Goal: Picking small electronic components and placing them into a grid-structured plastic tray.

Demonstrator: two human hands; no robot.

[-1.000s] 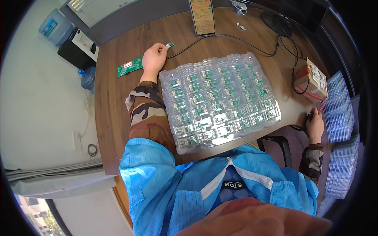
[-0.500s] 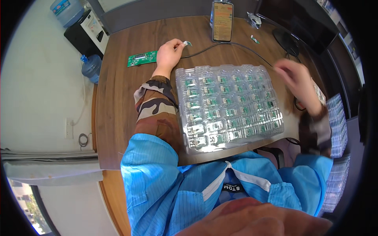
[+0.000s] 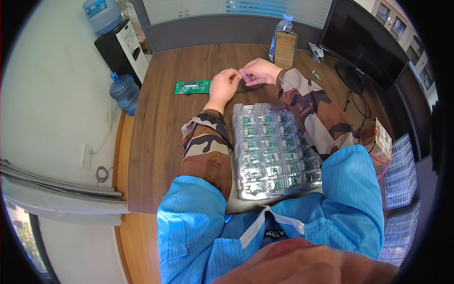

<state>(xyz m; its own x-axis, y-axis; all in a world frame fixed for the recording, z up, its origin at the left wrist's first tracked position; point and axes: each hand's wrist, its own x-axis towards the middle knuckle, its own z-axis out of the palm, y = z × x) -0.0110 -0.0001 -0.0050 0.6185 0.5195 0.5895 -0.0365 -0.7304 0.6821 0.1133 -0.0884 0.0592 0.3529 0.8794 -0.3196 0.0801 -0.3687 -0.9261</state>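
My left hand (image 3: 223, 88) pinches a small white-and-green circuit board (image 3: 244, 75), mostly covered by fingertips. On its other side my right hand (image 3: 263, 72) has closed its thumb and fingers, meeting the left fingertips; whether it grips the board or something else is hidden. Left of my hands lies a long green circuit board (image 3: 193, 87) with a small digit display. A black cable (image 3: 253, 88) runs on the tabletop by my hands. Nearer me, a clear plastic blister tray (image 3: 265, 146) holds many small green boards in rows, partly covered by my right sleeve.
A phone (image 3: 285, 48) leans against a water bottle (image 3: 286, 24) at the back. Right of it lie a small green-and-white piece (image 3: 316, 75) and a bagged item (image 3: 316, 52), near a monitor (image 3: 364, 42). A boxy battery-like block (image 3: 379, 144) and stacked clear trays (image 3: 400, 175) are at far right.
My right hand has swung from the right of the tray across to my left fingertips. My head view has shifted, so more of the table's back edge and the bottle show.
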